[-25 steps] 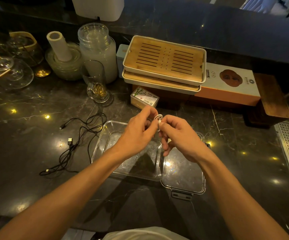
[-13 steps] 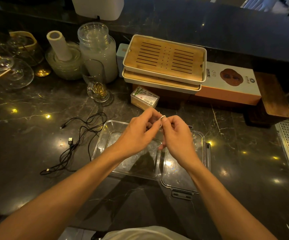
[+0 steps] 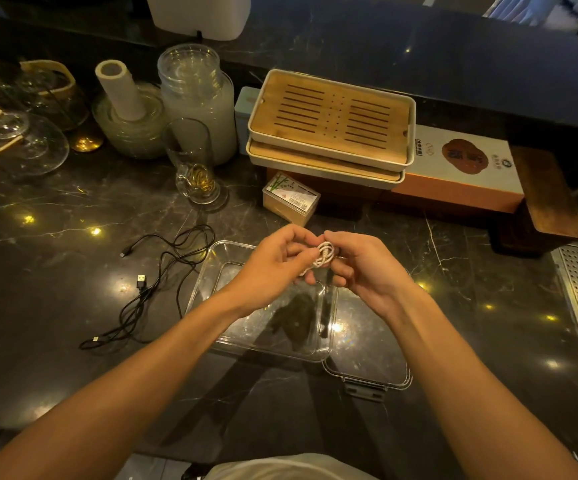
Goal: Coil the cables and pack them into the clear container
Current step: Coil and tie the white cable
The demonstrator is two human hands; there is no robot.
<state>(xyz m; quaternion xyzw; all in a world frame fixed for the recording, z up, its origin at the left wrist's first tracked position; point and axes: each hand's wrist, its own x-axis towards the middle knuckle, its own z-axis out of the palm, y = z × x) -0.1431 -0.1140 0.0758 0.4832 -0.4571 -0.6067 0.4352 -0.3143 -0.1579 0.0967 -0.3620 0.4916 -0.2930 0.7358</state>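
White cable (image 3: 325,255) coiled small, pinched between both hands directly above the clear container (image 3: 325,353).
Left hand (image 3: 273,268) and right hand (image 3: 363,268) curl fingers around the bundle; the open container lies straight below on the table (image 3: 55,358), black cables (image 3: 163,278) left.

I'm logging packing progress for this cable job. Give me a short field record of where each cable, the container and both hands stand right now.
white cable: coiled into a small bundle, held above the container
left hand: pinches the white cable
right hand: grips the white cable
clear container: open on the counter, no cable visible inside
lid: lies beside the container, on its right
black cables: loose and tangled on the counter, left of the container
progress: nothing packed yet
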